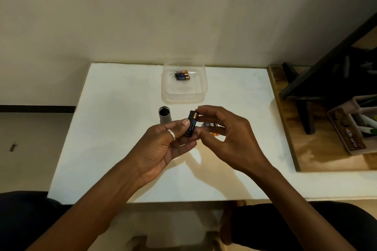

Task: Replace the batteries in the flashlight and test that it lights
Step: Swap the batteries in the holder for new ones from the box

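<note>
Head view: behind the right hand (228,134) lie a round dark part (208,124) and something orange-tipped (214,134), both mostly hidden. The white worktop (114,128) meets a cream wall. On it stand the open flashlight tube (164,115) and a clear tub (184,93) holding batteries (182,75). The left hand (163,144), palm up, grips a black holder (188,131), hard to make out; right fingers (208,111) pinch a battery (193,120) against it

Left hand (163,145) and right hand (227,136) pinching battery (192,122), flashlight tube (164,116) upright behind
</note>
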